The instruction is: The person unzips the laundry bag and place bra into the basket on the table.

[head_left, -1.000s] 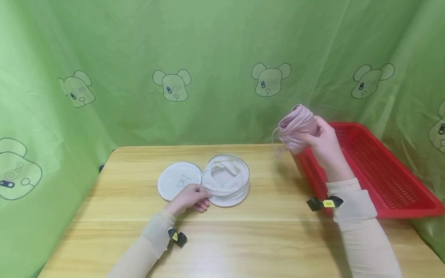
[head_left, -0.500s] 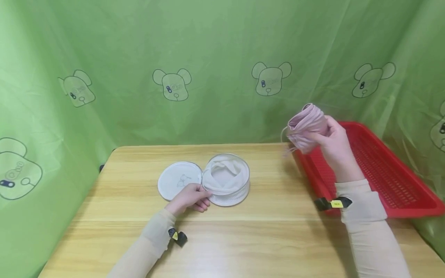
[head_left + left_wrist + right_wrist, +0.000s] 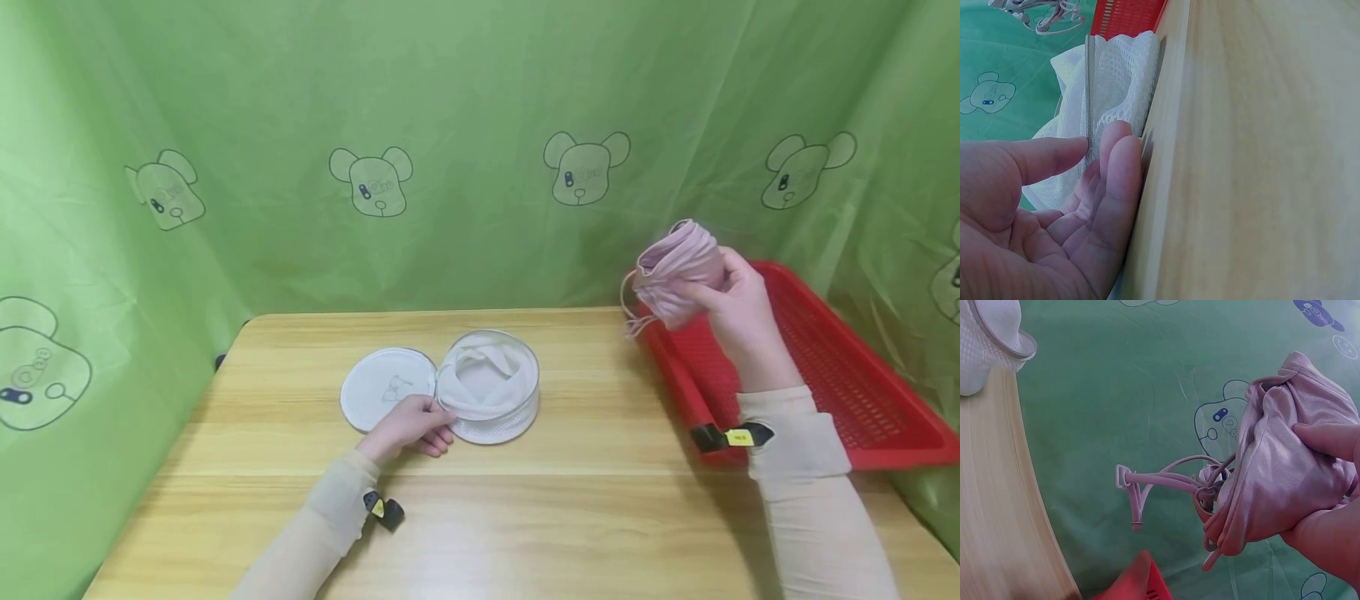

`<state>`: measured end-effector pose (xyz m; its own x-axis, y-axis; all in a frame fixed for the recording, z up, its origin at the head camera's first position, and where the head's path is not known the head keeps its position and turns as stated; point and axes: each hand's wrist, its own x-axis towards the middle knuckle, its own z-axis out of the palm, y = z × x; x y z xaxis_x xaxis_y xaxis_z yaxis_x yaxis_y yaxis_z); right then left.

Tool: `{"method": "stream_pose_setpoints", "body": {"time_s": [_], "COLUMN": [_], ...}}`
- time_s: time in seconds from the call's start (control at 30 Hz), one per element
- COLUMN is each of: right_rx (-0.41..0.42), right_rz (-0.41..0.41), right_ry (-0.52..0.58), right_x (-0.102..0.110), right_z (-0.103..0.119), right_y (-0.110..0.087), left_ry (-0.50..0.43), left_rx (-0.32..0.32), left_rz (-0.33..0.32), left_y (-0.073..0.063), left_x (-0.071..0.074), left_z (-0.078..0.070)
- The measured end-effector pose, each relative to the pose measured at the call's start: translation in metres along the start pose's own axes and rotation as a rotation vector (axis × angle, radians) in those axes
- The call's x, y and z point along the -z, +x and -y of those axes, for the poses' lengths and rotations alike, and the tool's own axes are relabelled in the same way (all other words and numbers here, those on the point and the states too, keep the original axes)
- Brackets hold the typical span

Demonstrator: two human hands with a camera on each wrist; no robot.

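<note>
A round white mesh laundry bag (image 3: 491, 431) sits on the table with its zip lid (image 3: 386, 387) folded open to the left. My left hand (image 3: 411, 427) pinches the bag's near-left rim; in the left wrist view the thumb lies against the zip edge (image 3: 1088, 94) and the fingers curl beside the mesh. Raised over the far-left side of the red basket, my right hand (image 3: 738, 312) grips a folded pink satin bra (image 3: 678, 275). Its thin straps (image 3: 1169, 480) with a small slider dangle from the bundle in the right wrist view. Part of the bra is hidden behind the fingers.
The red plastic basket (image 3: 911, 454) with slotted walls stands at the table's right side. A green curtain (image 3: 480, 83) with bear-head prints surrounds the wooden table (image 3: 570, 533) at the back and sides.
My right hand has moved steadily to the right with the bra, from beside the basket's left edge to over it. The left hand and the laundry bag have stayed in place.
</note>
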<state>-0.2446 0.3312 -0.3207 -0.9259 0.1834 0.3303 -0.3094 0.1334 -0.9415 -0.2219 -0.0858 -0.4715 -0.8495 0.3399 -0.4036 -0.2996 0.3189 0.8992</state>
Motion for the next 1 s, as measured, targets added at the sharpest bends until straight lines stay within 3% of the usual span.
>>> {"method": "stream_pose_setpoints", "body": {"time_s": [0.27,0.6,1.0], "right_rx": [-0.009,-0.001,-0.051], "right_rz": [-0.016,-0.032,-0.016], "right_ry": [0.066,0.229,0.441], "right_x": [0.011,0.023,0.041], "right_z": [-0.004,-0.011,-0.012], "right_y": [0.005,0.014,0.022], "left_ry": [-0.005,-0.005,0.002], "left_rx": [-0.003,0.001,-0.009], "left_rz": [0.008,0.013,0.003], "left_y": [0.0,-0.002,-0.006], "left_x": [0.0,0.0,-0.001], "left_z": [0.0,0.001,0.0]}}
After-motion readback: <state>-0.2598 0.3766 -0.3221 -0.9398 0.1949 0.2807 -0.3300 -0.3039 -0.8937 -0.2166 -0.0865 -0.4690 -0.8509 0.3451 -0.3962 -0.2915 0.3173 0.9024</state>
